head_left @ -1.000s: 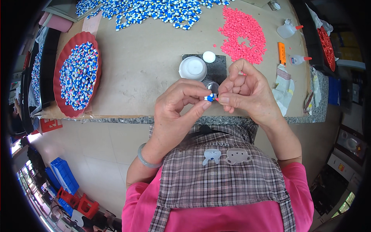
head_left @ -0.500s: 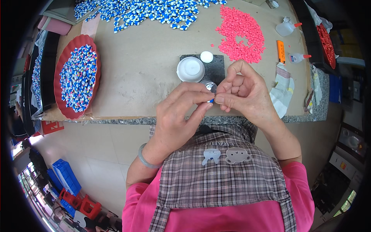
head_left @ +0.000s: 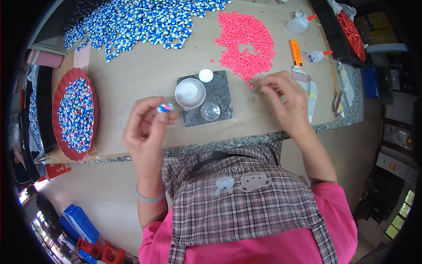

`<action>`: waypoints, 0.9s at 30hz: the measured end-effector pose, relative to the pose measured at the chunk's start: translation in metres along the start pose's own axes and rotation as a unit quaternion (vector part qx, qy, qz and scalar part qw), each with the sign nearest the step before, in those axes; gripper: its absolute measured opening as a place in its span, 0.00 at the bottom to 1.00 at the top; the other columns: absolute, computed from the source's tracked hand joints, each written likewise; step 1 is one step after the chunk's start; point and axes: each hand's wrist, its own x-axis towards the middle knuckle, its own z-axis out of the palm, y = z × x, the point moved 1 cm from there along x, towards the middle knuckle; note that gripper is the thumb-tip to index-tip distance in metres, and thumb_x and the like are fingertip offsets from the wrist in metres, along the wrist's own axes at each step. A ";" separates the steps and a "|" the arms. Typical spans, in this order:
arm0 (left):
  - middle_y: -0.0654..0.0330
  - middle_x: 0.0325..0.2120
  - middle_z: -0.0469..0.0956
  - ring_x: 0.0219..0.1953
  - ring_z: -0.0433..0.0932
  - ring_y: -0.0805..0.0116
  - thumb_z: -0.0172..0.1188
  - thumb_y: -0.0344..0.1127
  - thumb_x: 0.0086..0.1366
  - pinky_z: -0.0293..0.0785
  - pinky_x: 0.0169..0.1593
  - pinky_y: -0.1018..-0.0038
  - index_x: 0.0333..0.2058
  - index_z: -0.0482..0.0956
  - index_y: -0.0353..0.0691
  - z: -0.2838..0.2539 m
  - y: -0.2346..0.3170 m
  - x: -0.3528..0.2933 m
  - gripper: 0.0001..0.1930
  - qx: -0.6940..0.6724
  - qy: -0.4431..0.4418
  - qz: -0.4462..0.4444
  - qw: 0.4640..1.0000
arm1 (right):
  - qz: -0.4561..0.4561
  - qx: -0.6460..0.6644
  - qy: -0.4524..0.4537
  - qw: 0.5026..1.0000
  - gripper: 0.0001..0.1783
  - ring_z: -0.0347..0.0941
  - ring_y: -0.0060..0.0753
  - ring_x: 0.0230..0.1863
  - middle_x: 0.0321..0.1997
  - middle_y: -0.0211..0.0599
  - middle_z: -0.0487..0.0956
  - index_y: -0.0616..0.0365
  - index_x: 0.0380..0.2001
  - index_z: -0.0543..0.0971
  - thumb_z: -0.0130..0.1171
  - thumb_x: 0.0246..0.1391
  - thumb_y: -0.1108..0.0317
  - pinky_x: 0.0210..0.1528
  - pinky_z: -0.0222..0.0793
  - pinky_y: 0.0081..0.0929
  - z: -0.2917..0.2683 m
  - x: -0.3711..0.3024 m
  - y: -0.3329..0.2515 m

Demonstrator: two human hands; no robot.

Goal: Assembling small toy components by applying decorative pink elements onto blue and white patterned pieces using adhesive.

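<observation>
My left hand (head_left: 147, 121) pinches a small blue-and-white piece (head_left: 164, 108) with a pink bit on it, raised left of a dark stone slab. On my right, my right hand (head_left: 288, 97) is at the near edge of a spread of small pink pieces (head_left: 246, 37). Its thumb and forefinger are slightly apart, and nothing shows clearly between them. The dark slab (head_left: 220, 92) carries a white round dish (head_left: 182, 100), a small clear cup (head_left: 211, 111) and a white round lid-like disc (head_left: 205, 75).
A red scalloped tray (head_left: 57, 119) of blue-and-white pieces stands at left. Many blue-and-white pieces (head_left: 145, 26) cover the far table. Two red-tipped bottles (head_left: 299, 24), an orange box (head_left: 296, 53) and paper strips (head_left: 310, 90) lie at right, beside a black tray with red bits (head_left: 351, 37).
My hands have parted from in front of the slab. The left moved left with the blue-and-white piece; the right moved toward the pink pieces. The view has shifted, and the clear cup shows fully.
</observation>
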 end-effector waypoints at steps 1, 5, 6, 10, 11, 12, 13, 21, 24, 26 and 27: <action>0.56 0.37 0.77 0.36 0.78 0.71 0.56 0.22 0.62 0.76 0.43 0.78 0.44 0.75 0.28 -0.007 -0.004 0.004 0.11 -0.048 0.014 -0.077 0.996 | 0.001 -0.002 0.000 1.000 0.03 0.76 0.35 0.28 0.31 0.37 0.77 0.60 0.30 0.79 0.62 0.49 0.75 0.30 0.71 0.28 -0.006 -0.003 0.010; 0.53 0.42 0.74 0.39 0.77 0.69 0.52 0.27 0.65 0.75 0.43 0.79 0.51 0.69 0.23 -0.026 -0.021 0.013 0.17 -0.208 0.020 -0.189 0.959 | 0.040 -0.053 -0.028 0.997 0.04 0.76 0.37 0.28 0.33 0.35 0.77 0.60 0.30 0.80 0.62 0.49 0.75 0.31 0.72 0.29 -0.003 -0.012 0.025; 0.53 0.43 0.73 0.41 0.76 0.69 0.51 0.26 0.65 0.75 0.42 0.79 0.52 0.67 0.22 -0.028 -0.025 0.014 0.19 -0.262 0.027 -0.201 0.944 | 0.021 -0.059 -0.027 0.998 0.04 0.76 0.38 0.29 0.32 0.34 0.77 0.60 0.30 0.80 0.62 0.49 0.74 0.31 0.72 0.30 0.001 -0.012 0.023; 0.53 0.39 0.77 0.39 0.78 0.70 0.50 0.25 0.66 0.76 0.40 0.80 0.50 0.70 0.22 -0.035 -0.030 0.023 0.16 -0.298 0.027 -0.205 0.932 | -0.024 -0.100 -0.009 0.995 0.03 0.76 0.39 0.29 0.31 0.34 0.76 0.60 0.28 0.79 0.63 0.48 0.74 0.31 0.72 0.32 0.010 -0.009 0.018; 0.53 0.38 0.77 0.39 0.77 0.71 0.50 0.25 0.66 0.75 0.40 0.80 0.50 0.70 0.23 -0.032 -0.029 0.026 0.16 -0.304 0.018 -0.209 0.929 | -0.029 -0.113 -0.010 0.993 0.03 0.76 0.39 0.28 0.30 0.35 0.75 0.60 0.27 0.79 0.63 0.47 0.74 0.30 0.72 0.32 0.008 -0.010 0.020; 0.54 0.38 0.77 0.39 0.76 0.72 0.50 0.25 0.65 0.74 0.40 0.80 0.50 0.71 0.23 -0.031 -0.028 0.031 0.16 -0.308 0.009 -0.211 0.928 | -0.036 -0.123 -0.009 0.992 0.03 0.76 0.39 0.28 0.29 0.35 0.75 0.60 0.27 0.78 0.63 0.47 0.75 0.30 0.72 0.33 0.008 -0.010 0.021; 0.56 0.37 0.77 0.38 0.74 0.74 0.51 0.24 0.65 0.71 0.39 0.81 0.49 0.72 0.25 -0.031 -0.028 0.036 0.15 -0.300 0.000 -0.211 0.930 | -0.020 -0.112 -0.011 0.994 0.04 0.75 0.38 0.27 0.29 0.36 0.75 0.60 0.26 0.77 0.63 0.46 0.76 0.29 0.71 0.32 0.008 -0.010 0.022; 0.66 0.29 0.73 0.30 0.69 0.77 0.58 0.27 0.60 0.67 0.34 0.80 0.43 0.80 0.35 -0.010 -0.038 0.100 0.12 0.118 -0.041 -0.035 0.992 | 0.047 -0.041 -0.114 0.992 0.05 0.75 0.33 0.27 0.29 0.38 0.74 0.63 0.29 0.75 0.60 0.47 0.79 0.29 0.71 0.29 0.000 0.000 0.019; 0.61 0.27 0.73 0.30 0.73 0.72 0.61 0.26 0.57 0.70 0.34 0.75 0.41 0.81 0.37 0.002 -0.044 0.121 0.12 0.294 -0.063 0.083 0.950 | 0.057 0.000 -0.120 0.991 0.05 0.74 0.31 0.27 0.30 0.37 0.73 0.65 0.29 0.74 0.60 0.47 0.79 0.29 0.71 0.27 -0.003 0.004 0.015; 0.54 0.30 0.75 0.32 0.76 0.64 0.60 0.26 0.55 0.73 0.36 0.68 0.38 0.80 0.36 0.008 -0.046 0.129 0.10 0.357 -0.084 0.142 0.920 | 0.050 0.080 -0.101 0.990 0.05 0.73 0.24 0.27 0.30 0.35 0.74 0.65 0.29 0.73 0.59 0.49 0.80 0.29 0.71 0.22 -0.003 0.005 0.015; 0.54 0.30 0.75 0.32 0.76 0.64 0.60 0.26 0.55 0.73 0.36 0.68 0.38 0.80 0.36 0.011 -0.047 0.131 0.10 0.356 -0.086 0.142 0.920 | 0.052 0.079 -0.100 0.990 0.05 0.73 0.24 0.27 0.30 0.35 0.74 0.65 0.29 0.73 0.59 0.49 0.80 0.29 0.71 0.22 -0.004 0.004 0.015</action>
